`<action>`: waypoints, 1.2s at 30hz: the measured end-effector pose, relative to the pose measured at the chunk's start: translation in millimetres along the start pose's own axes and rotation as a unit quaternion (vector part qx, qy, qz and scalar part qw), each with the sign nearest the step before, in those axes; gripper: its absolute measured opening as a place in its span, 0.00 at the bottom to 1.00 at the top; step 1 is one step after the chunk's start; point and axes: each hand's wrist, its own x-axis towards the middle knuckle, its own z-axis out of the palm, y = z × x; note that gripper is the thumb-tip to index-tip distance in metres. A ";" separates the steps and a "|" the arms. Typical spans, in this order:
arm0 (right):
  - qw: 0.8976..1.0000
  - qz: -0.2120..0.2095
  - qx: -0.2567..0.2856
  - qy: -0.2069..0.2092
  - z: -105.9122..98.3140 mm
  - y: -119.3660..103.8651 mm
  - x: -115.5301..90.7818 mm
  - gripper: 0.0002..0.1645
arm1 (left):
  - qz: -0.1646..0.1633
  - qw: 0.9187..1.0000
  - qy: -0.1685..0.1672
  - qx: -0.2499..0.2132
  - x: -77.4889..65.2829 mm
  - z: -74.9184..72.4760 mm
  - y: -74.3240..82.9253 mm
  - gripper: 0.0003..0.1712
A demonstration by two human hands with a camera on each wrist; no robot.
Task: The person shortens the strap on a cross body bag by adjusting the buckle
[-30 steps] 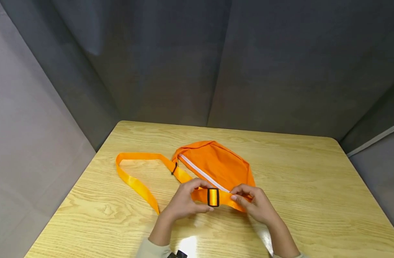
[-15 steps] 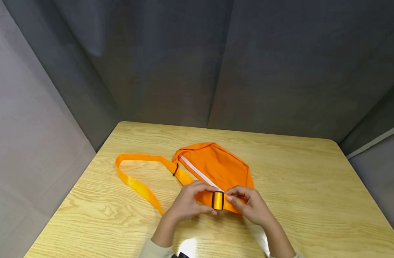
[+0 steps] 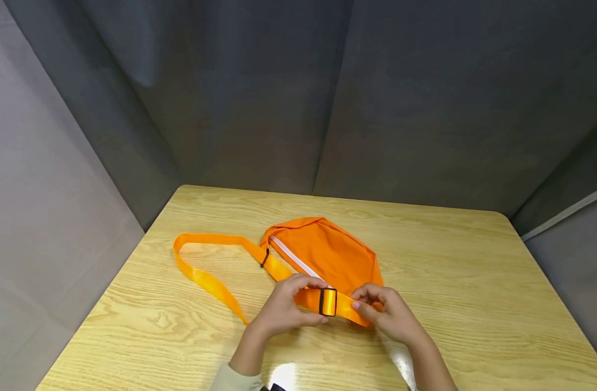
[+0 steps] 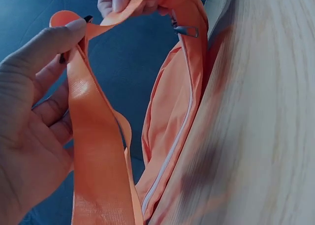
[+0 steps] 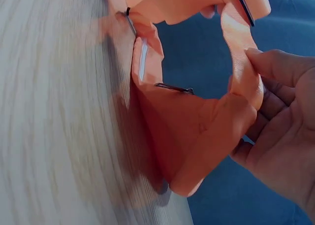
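An orange waist bag (image 3: 327,252) with a white zipper lies on the table, its front edge behind both hands. My left hand (image 3: 283,310) grips a black strap slider (image 3: 328,302) between thumb and fingers, with the orange strap (image 4: 101,151) threaded through it. Just to the right, my right hand (image 3: 390,317) pinches the strap near the bag's end, thumb (image 5: 275,65) on the strap's face. Between the hands the strap bows up off the bag. In the right wrist view the zipper pull (image 5: 174,88) shows on the bag.
The strap's long loop (image 3: 210,238) spreads over the wooden table (image 3: 474,282) to the left. A second black strap fitting (image 3: 265,258) sits at the bag's left corner. Dark curtains (image 3: 249,98) stand behind the table, and grey cloth panels flank it.
The slider and left hand have shifted slightly to the right. My right hand came in close to the slider, then slid back right, leaving more strap between them.
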 end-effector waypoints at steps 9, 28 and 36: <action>0.999 -0.005 0.036 0.003 8.1 -4.7 3.3 0.03 | 0.028 0.999 -0.024 0.005 1.3 4.3 -0.2 0.30; 0.999 -0.026 -0.010 -0.021 13.4 -9.3 1.8 0.30 | -0.015 1.000 -0.014 0.006 -3.1 -0.3 2.1 0.30; 0.991 -0.108 -0.071 0.011 21.8 -40.7 7.4 0.33 | -0.013 1.000 -0.014 -0.006 -3.1 -1.6 1.5 0.29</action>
